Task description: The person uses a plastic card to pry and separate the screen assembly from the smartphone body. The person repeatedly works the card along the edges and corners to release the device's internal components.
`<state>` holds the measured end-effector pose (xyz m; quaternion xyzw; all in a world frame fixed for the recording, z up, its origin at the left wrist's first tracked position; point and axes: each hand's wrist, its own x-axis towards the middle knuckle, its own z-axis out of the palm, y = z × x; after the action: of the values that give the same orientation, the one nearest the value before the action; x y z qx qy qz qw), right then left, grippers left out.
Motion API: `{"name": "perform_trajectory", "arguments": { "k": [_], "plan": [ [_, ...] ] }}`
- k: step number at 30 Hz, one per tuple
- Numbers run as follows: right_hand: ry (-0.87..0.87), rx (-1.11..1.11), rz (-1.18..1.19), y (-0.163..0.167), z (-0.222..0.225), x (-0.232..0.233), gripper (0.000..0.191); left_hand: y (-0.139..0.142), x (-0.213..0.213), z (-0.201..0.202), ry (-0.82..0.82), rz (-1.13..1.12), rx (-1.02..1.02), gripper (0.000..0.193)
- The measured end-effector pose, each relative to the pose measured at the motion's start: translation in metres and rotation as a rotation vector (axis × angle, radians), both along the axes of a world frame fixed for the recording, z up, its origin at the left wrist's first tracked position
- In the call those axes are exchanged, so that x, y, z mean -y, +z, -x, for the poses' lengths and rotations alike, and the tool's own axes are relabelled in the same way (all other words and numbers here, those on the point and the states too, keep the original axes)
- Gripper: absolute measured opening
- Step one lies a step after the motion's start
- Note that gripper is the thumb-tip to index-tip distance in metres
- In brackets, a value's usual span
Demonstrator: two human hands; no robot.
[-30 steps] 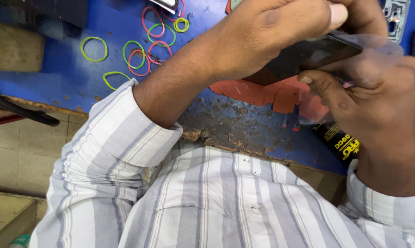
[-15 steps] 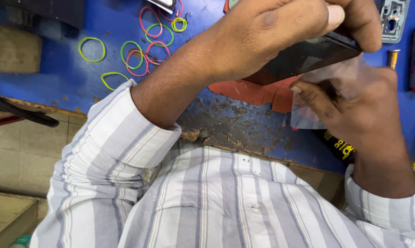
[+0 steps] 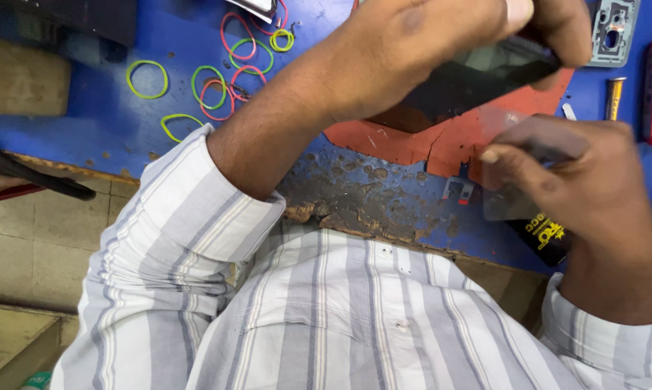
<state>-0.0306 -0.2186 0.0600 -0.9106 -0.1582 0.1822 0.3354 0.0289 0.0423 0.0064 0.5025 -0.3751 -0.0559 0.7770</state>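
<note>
Coloured rubber bands (image 3: 218, 83) on a worn blue bench (image 3: 109, 123)

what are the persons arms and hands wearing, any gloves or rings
No gloves or rings that I can see: the left hand and right hand are bare. Both arms wear a pale shirt with broad grey and white stripes; the left sleeve is pushed up the forearm, the right cuff sits at the wrist.

From my feed the light is even and fairly bright, seemingly from above, with soft shadows under the forearm. My right hand (image 3: 579, 180) is smeared with motion blur, and the clear film it holds shows only faintly. The dark screen (image 3: 477, 79) carries a dull sheen. The shirt (image 3: 355, 318) and bands (image 3: 218, 87) look sharp.
</note>
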Motion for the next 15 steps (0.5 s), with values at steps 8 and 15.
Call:
{"name": "perform_trajectory", "arguments": {
  "k": [8, 15],
  "plan": [
    [-0.338, -0.058, -0.304, -0.005, 0.006, 0.031, 0.022, -0.038, -0.002, -0.014, -0.128, 0.278, -0.433, 0.048],
    [-0.394, -0.047, -0.518, -0.013, 0.025, 0.048, 0.025, -0.035, -0.004, 0.001, -0.094, 0.563, -0.698, 0.048]
  ]
}}
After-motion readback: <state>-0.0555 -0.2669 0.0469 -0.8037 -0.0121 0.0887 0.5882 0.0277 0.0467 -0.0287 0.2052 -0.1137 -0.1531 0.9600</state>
